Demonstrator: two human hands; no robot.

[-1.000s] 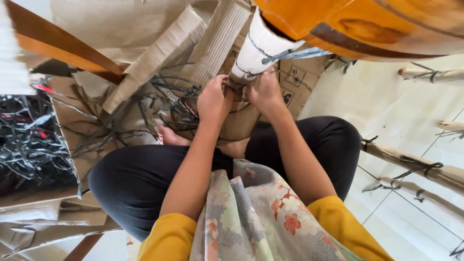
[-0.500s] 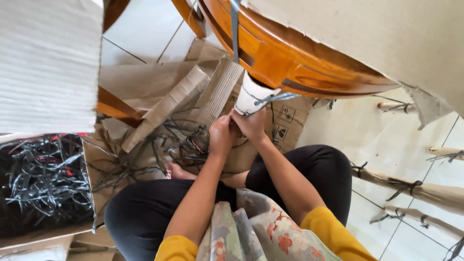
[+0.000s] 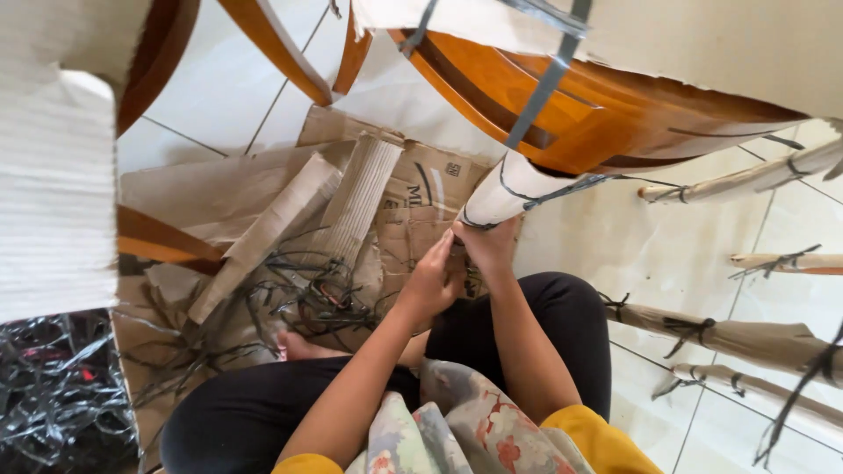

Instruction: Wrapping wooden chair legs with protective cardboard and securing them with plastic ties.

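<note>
Camera has tilted up since 0.5 s ago: more of the orange wooden chair frame and white tiled floor shows now, hands sit lower in frame; both hands still on the same wrapped leg end.

Paper-wrapped chair leg: white wrap, bound with dark strapping, slants down from the frame to the hands, lower end just above the person's knees.

Right hand: fingers curled shut around the leg's bottom end, gripping it from below.
Left hand: partly closed, fingertips pressed to the leg end beside the right hand; whether it pinches a strap or the paper, can't tell.

Grey packing strap runs over the chair frame above.

Behind the hands: flattened brown cardboard, two corrugated cardboard strips, and a tangle of cut dark straps on it. More straps in a heap bottom-left. Other paper-wrapped legs lie on the tiles to the right, well apart.
</note>
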